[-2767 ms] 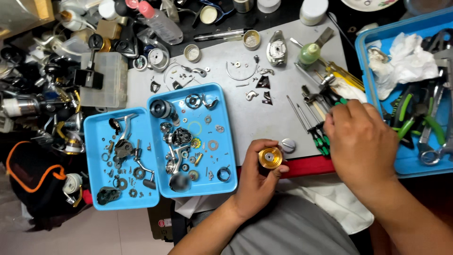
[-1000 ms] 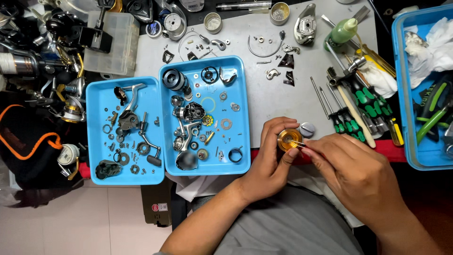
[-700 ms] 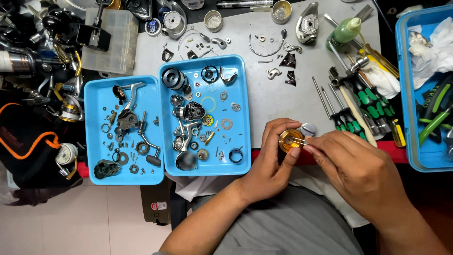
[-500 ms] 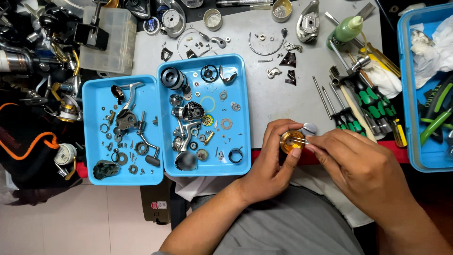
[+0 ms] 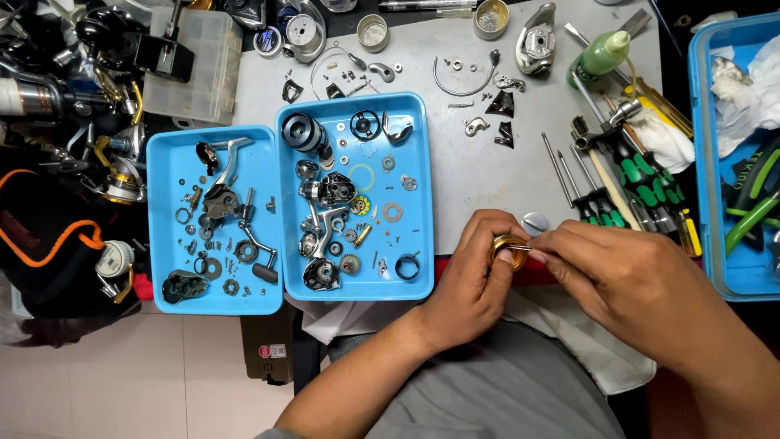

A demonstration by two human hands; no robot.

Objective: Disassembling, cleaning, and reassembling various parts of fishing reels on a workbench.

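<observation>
Left hand wrapped around a small gold round part, pinned between thumb and fingertips right at the front edge of the desk. Right hand pinched narrow on a thin silver tool, tip now poking into the gold part's open face, whereas a few seconds back that hand was off by the screwdrivers with nothing in it, so looks like the picking-at-the-inside step is underway. Small silver cap sitting just beside the gold part on the desk. Further left, two blue trays full of reel bits, gears and washers, untouched. Green bottle up top right, blue bin with pliers and a white rag at the far right. Loose clips and springs scattered mid-desk.
</observation>
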